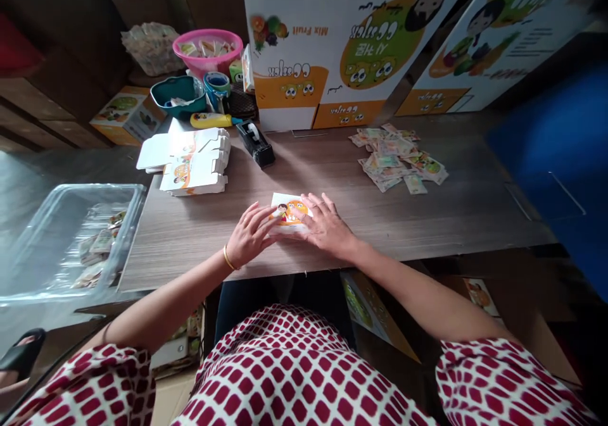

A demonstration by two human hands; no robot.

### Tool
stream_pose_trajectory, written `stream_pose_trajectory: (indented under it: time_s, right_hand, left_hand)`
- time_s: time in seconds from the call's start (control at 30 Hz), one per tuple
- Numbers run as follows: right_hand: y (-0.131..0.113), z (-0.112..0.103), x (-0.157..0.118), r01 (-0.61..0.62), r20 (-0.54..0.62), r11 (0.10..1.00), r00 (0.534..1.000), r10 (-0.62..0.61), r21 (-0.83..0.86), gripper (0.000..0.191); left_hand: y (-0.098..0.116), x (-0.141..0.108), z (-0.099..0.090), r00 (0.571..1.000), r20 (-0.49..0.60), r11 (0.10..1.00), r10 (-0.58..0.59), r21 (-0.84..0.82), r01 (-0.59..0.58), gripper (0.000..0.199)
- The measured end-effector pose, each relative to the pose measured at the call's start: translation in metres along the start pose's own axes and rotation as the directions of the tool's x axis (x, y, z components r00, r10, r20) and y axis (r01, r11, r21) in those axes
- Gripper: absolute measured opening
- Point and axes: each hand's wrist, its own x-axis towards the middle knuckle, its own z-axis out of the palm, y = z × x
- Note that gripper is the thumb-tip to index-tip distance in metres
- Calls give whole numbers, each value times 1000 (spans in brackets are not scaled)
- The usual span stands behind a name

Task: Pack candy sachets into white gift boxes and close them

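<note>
Spanning the view, one long wood-grain table (313, 160) bears most of the things. Two large printed cardboard cartons, white, orange and green, stand along its far side: one near the middle (304, 40), one to the right (494, 46). One clear plastic bin (95, 187) sits beyond the left end, holding several wrapped packets. One loose pile of small printed sachets (394, 157), too overlapped to count, lies at the right, and one stack of flattened white-and-orange cartons (194, 163) lies at the left. Behind the stack are one round pink plastic bowl (208, 65) with packets inside and one teal plastic basket (180, 106).

Two bare hands work near the front edge. The left hand (249, 233), palm down with fingers a little spread, touches the left end of one small white-and-orange printed box (287, 214); the right hand (327, 226), fingers spread wider, covers its right end. One black tape dispenser (256, 144) and one yellow squeeze bottle (211, 120) lie beyond. One thin gold bangle (228, 258) circles the left wrist.
</note>
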Motion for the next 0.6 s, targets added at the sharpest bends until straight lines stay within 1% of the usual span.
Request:
stream_pose_trajectory:
  time_s: [0.07, 0.1, 0.13, 0.23, 0.3, 0.4, 0.47, 0.5, 0.57, 0.6]
  right_hand:
    - [5, -9, 3, 13, 32, 999, 999, -15, 48, 56]
    - [7, -13, 4, 11, 53, 998, 998, -15, 63, 55]
    - [8, -16, 5, 5, 72, 998, 997, -9, 67, 55]
    - [6, -20, 3, -20, 83, 999, 996, 16, 42, 59]
    - [2, -17, -1, -29, 60, 999, 998, 27, 34, 58]
    - [-8, -10, -7, -20, 23, 999, 1000, 19, 42, 47]
    - [-16, -6, -9, -17, -12, 999, 1000, 18, 45, 41]
    - [-19, -4, -10, -24, -40, 999, 999, 26, 49, 39]
    - [-25, -1, -12, -39, -103, 997, 994, 46, 68, 38]
    - [-25, 0, -13, -32, -124, 996, 991, 43, 85, 39]
  left_hand:
    - [11, -18, 0, 990, -141, 998, -27, 58, 35, 59]
    - [18, -25, 0, 984, -177, 994, -27, 95, 44, 55]
    - [23, -31, 1, 982, -187, 990, -27, 132, 52, 53]
    - [34, -36, 1, 986, -143, 979, -84, 173, 108, 49]
    - [36, -33, -1, 986, -117, 984, -115, 123, 129, 46]
    - [33, -23, -9, 991, -101, 996, -84, -8, 83, 44]
    - [29, -10, -15, 995, -71, 994, -75, -85, 69, 53]
    - [26, -3, -17, 997, -35, 991, -69, -115, 64, 61]
    - [19, 11, -17, 997, 71, 988, -27, -150, 37, 73]
    - [15, 17, -15, 993, 122, 988, 7, -157, 12, 74]
